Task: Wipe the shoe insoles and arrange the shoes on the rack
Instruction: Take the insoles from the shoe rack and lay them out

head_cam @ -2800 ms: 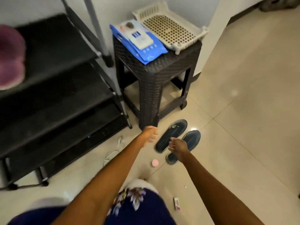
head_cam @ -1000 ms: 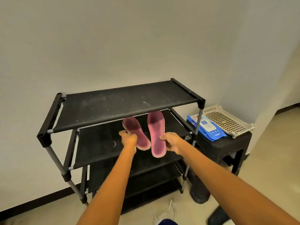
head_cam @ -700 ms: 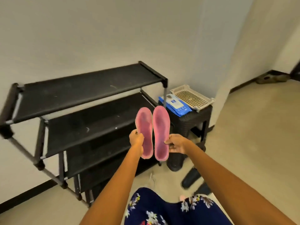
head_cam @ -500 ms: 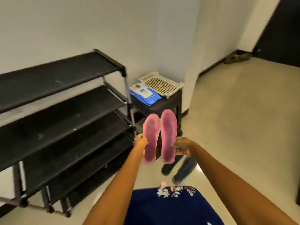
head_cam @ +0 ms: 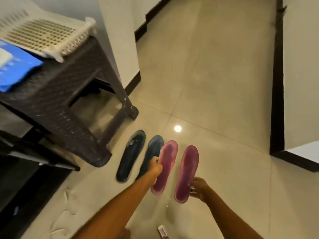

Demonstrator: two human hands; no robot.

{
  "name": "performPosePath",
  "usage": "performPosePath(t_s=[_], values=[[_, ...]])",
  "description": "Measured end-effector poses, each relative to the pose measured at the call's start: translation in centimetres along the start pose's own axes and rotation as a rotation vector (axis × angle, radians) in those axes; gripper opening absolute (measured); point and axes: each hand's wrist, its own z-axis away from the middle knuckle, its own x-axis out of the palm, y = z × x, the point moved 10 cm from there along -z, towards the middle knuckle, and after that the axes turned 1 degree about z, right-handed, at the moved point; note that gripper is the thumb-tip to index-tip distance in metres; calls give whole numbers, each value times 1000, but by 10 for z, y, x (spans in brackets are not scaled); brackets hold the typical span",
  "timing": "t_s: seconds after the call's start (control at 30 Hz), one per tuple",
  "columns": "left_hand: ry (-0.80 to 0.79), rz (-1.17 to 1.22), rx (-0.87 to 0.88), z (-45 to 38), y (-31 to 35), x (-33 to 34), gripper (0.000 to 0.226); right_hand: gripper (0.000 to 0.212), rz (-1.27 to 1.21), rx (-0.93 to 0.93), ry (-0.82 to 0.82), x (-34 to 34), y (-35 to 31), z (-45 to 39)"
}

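Glossy beige tiled floor point(head_cam: 215, 83); far left a dark woven-texture plastic stool point(head_cam: 69, 94) carrying a perforated cream tray point(head_cam: 43, 33) and blue wipes pack point(head_cam: 15, 69). Two dark blue insoles point(head_cam: 131, 156) lie flat beside the stool leg. Left hand point(head_cam: 155, 167) grasps one elongated pink insole point(head_cam: 166, 166), centre darker purple; right hand point(head_cam: 198, 188) pinches the other pink insole point(head_cam: 187, 173), both near, above the floor.

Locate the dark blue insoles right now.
Head view: the dark blue insoles lie side by side on the floor tiles, between the wicker stool's front leg and the held pink insoles.
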Motion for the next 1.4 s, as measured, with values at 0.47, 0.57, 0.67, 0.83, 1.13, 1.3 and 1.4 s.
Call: performPosePath(t_s=[0.47,0.57,0.67,0.83,1.13,1.3,1.4], values=[[-127,-90,-20,-112,-68,81,36,26,118,67,203,-15,48,-112],[-152,-24,-42,-113,-67,79,31,28,249,61,280,-21,37,-92],[-133,34,-99,-71,-34,45,21,27,279,-39,262,-12,5,-61],[-172,115,-140,33,36,-12,26,9,100,-205,35,35,-69,31],[50,539,30,206,120,-122,19,13,18,-431,-241,105,-164,248],[97,709,120,281,136,-180,16,22,71,-539,-236,115,-179,341],[101,767,192,318,150,-215,21,23,82,-615,-195,127,-194,391]])
